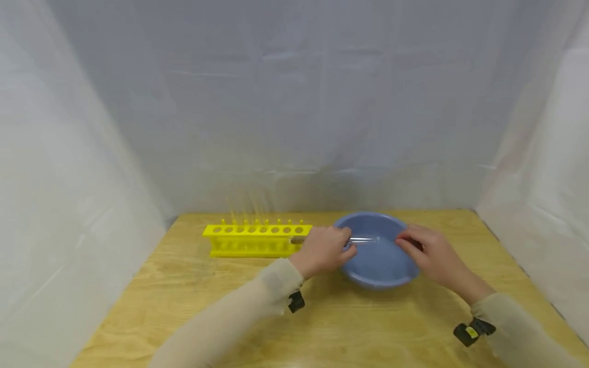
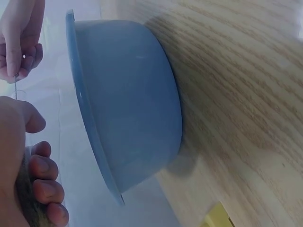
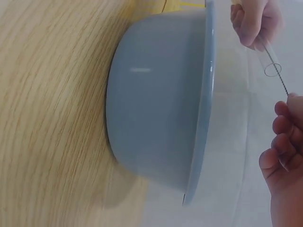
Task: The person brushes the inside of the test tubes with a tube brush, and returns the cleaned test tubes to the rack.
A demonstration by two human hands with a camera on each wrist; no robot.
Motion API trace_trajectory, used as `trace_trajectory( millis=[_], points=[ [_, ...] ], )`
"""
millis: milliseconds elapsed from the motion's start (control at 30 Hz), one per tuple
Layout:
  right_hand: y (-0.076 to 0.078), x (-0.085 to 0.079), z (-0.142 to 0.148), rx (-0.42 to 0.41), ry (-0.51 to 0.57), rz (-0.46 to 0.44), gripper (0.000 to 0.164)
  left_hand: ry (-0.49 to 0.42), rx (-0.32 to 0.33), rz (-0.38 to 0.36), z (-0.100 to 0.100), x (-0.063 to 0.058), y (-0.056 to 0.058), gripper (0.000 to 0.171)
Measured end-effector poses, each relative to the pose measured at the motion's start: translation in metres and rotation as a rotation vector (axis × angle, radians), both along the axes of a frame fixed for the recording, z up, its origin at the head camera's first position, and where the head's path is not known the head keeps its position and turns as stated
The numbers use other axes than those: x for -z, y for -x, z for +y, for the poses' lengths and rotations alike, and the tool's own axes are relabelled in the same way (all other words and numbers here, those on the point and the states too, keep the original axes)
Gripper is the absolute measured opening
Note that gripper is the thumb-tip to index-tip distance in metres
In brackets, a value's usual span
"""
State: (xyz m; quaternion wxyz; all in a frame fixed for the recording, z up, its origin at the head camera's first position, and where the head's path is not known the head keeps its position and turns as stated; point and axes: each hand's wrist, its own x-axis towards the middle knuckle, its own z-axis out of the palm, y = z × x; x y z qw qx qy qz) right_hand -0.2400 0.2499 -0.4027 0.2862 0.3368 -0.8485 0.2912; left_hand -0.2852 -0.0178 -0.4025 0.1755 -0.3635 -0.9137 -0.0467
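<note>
My left hand (image 1: 323, 249) grips a clear glass test tube (image 1: 363, 240), held roughly level over a blue basin (image 1: 379, 282). The tube's open mouth points toward my right hand (image 1: 432, 255). In the right wrist view, a twisted wire stem (image 3: 282, 83) runs out of that mouth, and my right thumb and fingertips pinch its end. Dark brush bristles (image 2: 29, 196) show through the glass inside my left palm, at the tube's far end. Both hands are above the basin's rim, one at each side.
A yellow test tube rack (image 1: 257, 231) with a row of holes and several upright pegs stands left of the basin, partly behind my left hand. The wooden table (image 1: 184, 306) is bordered by pale plastic sheeting (image 1: 294, 102) at the back and sides.
</note>
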Motion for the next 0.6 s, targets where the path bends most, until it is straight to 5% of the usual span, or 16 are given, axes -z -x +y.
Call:
trace_trajectory(
  millis=[367,600],
  points=[
    [0.001,0.003,-0.012,-0.022,0.05,-0.056,0.026,0.021,-0.027,0.049,0.003,-0.001,-0.003,0.03],
    [-0.006,-0.013,-0.015,0.009,0.224,-0.476,0.015,0.012,-0.022,0.05,0.004,0.0,-0.005,0.031]
  ],
)
